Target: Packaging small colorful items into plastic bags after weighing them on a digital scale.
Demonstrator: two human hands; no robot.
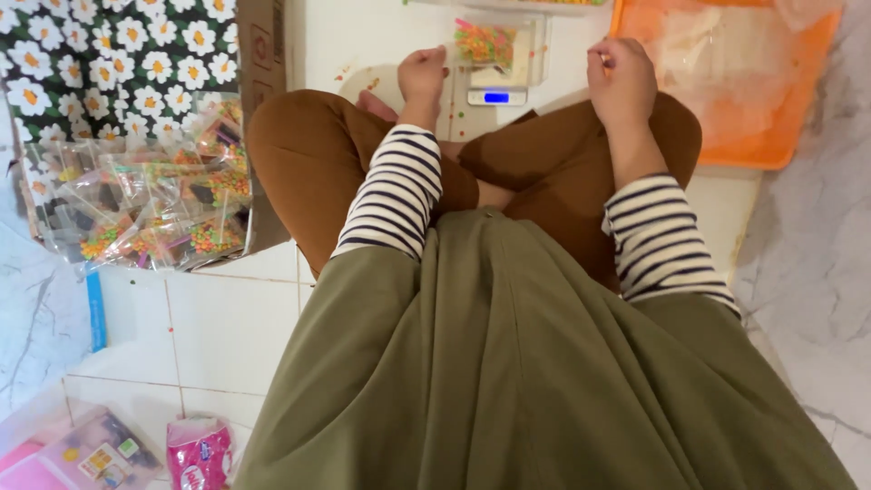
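I sit cross-legged on a tiled floor in brown trousers and striped sleeves. My left hand (422,77) is curled into a fist just left of a clear container (494,45) of small multicoloured bits. The container stands on a small white scale (496,96) with a lit blue display. My right hand (621,83) is closed above my right knee, to the right of the scale. A small pale item (604,62) peeks from its fingers; what it is I cannot tell.
An orange tray (798,109) holding clear plastic lies at the upper right. A cardboard box (263,54) at the left holds several clear bags (172,209) of coloured bits, next to a daisy-print cloth (109,63). A pink packet (200,454) and a clear box (82,449) lie at the lower left.
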